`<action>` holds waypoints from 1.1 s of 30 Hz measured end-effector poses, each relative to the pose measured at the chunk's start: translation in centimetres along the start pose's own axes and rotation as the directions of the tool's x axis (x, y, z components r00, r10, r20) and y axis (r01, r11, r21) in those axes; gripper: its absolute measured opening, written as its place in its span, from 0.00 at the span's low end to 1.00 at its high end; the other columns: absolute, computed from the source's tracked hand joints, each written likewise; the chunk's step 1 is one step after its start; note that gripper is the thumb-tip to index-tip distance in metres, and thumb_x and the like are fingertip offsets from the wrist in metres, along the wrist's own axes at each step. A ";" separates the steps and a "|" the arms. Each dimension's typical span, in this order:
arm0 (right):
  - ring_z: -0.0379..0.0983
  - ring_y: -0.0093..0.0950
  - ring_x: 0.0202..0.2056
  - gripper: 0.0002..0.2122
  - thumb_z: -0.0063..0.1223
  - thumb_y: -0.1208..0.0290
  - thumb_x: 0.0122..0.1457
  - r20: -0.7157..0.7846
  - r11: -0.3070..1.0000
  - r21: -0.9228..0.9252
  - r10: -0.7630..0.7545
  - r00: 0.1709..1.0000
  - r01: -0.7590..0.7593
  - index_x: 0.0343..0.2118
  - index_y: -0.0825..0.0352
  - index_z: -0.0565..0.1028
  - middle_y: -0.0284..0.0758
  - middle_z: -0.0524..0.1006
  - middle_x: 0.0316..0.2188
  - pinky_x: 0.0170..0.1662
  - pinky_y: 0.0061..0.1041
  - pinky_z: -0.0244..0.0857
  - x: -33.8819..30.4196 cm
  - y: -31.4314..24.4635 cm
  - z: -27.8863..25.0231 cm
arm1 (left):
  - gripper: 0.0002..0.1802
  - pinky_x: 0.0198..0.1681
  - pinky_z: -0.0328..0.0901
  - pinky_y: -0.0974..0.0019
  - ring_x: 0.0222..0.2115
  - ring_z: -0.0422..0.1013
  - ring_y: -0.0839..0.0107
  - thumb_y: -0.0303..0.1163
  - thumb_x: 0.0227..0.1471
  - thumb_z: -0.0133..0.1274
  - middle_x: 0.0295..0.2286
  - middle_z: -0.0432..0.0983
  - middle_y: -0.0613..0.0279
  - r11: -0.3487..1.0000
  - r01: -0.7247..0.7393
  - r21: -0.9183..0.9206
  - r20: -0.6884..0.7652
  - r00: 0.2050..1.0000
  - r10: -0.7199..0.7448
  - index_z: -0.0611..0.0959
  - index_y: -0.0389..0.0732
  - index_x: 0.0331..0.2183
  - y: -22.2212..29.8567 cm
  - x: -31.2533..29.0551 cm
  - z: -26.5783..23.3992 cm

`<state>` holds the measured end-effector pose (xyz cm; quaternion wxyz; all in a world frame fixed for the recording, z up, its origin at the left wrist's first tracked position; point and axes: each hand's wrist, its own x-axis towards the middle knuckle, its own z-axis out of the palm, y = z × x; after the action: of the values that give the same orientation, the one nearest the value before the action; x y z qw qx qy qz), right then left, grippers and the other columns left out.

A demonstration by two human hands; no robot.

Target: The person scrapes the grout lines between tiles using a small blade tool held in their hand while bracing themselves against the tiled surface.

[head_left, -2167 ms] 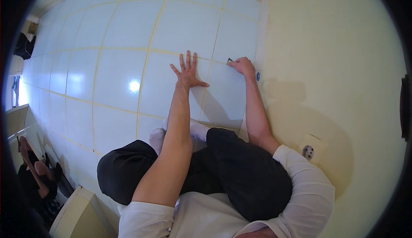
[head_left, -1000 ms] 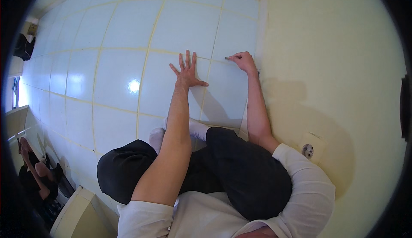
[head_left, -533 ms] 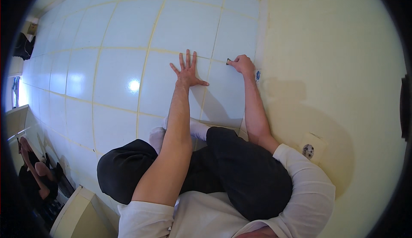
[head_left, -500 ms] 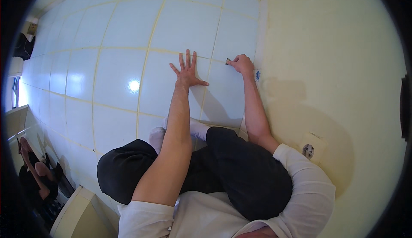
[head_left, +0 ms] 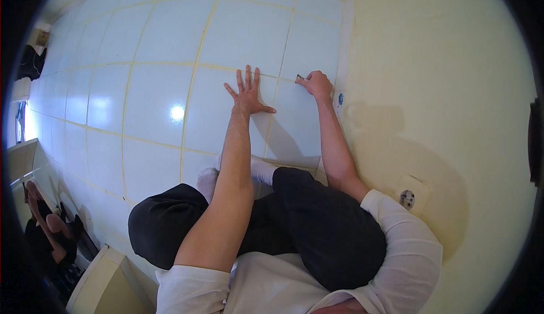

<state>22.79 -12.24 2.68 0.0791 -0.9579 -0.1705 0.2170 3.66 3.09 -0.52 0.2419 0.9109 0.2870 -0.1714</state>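
My left hand [head_left: 245, 98] lies flat on the pale tiled floor [head_left: 158, 101], fingers spread, with nothing in it. To its right, my right hand [head_left: 318, 84] pinches a small flat piece with a dark edge [head_left: 298, 79]; its kind is too small to make out. The piece touches the floor at a yellowish grout line [head_left: 266, 75], close to where two grout lines cross. The fingers hide most of the piece.
A cream wall [head_left: 442, 76] rises close along my right arm, with a round socket [head_left: 407, 199] and a small blue mark [head_left: 340, 100] near the floor. My bent knees in dark trousers [head_left: 334, 229] are below my arms. Cream furniture [head_left: 105, 283] stands at lower left.
My right hand has slid slightly left and a little up along the grout line with the small piece. The left hand stays in place.
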 end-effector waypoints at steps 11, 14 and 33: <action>0.82 0.34 0.39 0.25 0.70 0.43 0.45 0.071 1.000 -0.013 -0.007 0.997 0.008 0.38 0.60 0.84 0.34 0.85 0.35 0.43 0.36 0.73 -0.2 -0.6 0.1 | 0.92 0.59 0.20 0.15 0.69 0.13 0.46 0.74 0.13 0.71 0.70 0.17 0.56 1.000 0.000 -0.004 0.010 1.000 0.000 0.32 0.54 0.70 0.0 0.0 0.0; 0.82 0.34 0.40 0.25 0.71 0.43 0.44 0.021 0.999 -0.033 0.002 1.000 -0.001 0.38 0.59 0.84 0.34 0.85 0.36 0.43 0.36 0.73 -0.1 -0.7 0.3 | 0.92 0.58 0.20 0.14 0.69 0.13 0.46 0.74 0.14 0.71 0.70 0.17 0.56 1.000 -0.001 0.010 0.001 1.000 0.001 0.32 0.54 0.70 0.0 0.1 0.1; 0.81 0.34 0.41 0.23 0.70 0.47 0.47 0.061 1.000 -0.010 -0.017 0.998 0.018 0.40 0.60 0.83 0.36 0.84 0.38 0.44 0.35 0.73 -0.1 -1.1 0.6 | 0.93 0.59 0.20 0.15 0.69 0.13 0.47 0.73 0.13 0.71 0.70 0.18 0.57 1.000 0.007 -0.002 0.005 1.000 -0.007 0.32 0.54 0.70 -0.1 -0.2 0.0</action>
<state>22.15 -11.24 2.41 0.0705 -0.9497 -0.1825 0.2446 3.47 3.04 -0.46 0.2428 0.9093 0.2898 -0.1742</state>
